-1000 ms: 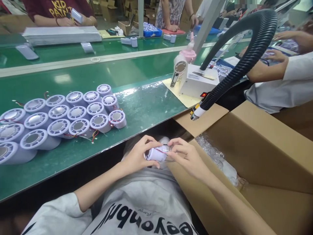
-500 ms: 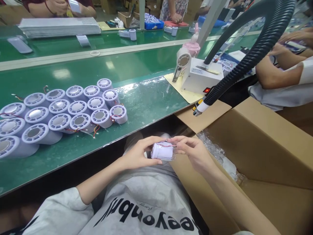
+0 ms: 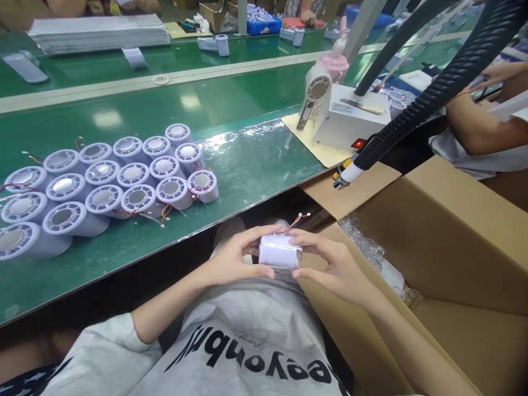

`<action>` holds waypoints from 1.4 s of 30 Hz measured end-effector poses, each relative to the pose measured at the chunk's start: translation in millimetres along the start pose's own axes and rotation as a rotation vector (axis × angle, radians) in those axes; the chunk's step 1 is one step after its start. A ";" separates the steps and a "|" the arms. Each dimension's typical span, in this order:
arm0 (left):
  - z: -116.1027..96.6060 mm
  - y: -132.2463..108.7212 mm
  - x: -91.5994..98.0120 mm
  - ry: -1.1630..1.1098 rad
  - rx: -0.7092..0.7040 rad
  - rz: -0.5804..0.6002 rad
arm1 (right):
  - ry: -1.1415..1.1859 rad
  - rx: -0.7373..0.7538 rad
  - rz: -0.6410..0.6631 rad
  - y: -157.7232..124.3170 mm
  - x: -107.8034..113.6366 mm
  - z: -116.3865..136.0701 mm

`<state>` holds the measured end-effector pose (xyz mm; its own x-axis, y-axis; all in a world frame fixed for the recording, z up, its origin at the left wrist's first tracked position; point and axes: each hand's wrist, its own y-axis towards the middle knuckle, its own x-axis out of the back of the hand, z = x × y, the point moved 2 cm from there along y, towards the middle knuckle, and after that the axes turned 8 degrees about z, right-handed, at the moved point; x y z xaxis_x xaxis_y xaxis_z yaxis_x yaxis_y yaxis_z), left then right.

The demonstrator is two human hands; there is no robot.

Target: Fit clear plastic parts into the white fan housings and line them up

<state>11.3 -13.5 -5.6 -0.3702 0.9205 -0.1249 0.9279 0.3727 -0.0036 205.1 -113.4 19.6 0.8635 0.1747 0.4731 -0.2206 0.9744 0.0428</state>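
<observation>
A lilac cylindrical fan housing (image 3: 277,252) lies sideways between my hands above my lap. My left hand (image 3: 239,257) is closed round its left end, thumb below and fingers above. At the right end, where a clear plastic piece shows, my right hand (image 3: 330,263) grips with thumb and fingers. Thin red and white wires with small white connectors (image 3: 303,215) stick up from behind the housing. Left of my hands, rows of similar lilac housings (image 3: 134,175) stand on the green bench (image 3: 243,181), several with wires hanging out.
An open cardboard box (image 3: 454,242) with clear plastic pieces (image 3: 365,245) inside stands to my right. Above it hangs a black flexible hose (image 3: 429,104) with a metal nozzle, near a white machine (image 3: 350,118). A handheld fan (image 3: 315,93) leans against that machine. Co-workers' arms show beyond.
My right hand has let go of the wires and now holds the housing's right end. The wires now point up behind it. The view has shifted slightly.
</observation>
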 end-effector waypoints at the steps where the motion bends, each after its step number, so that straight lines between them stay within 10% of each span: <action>1: -1.8 0.3 0.0 0.011 -0.012 0.006 | 0.044 -0.022 0.002 0.2 0.4 0.3; 42: -12.2 -6.8 -0.9 0.227 -0.203 0.056 | 0.996 -0.630 0.214 14.7 -26.4 1.7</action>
<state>4.8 -15.5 6.6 -0.3400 0.9345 0.1056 0.9280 0.3152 0.1986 178.2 -103.9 9.2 0.8694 0.1034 -0.4832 -0.3818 0.7613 -0.5240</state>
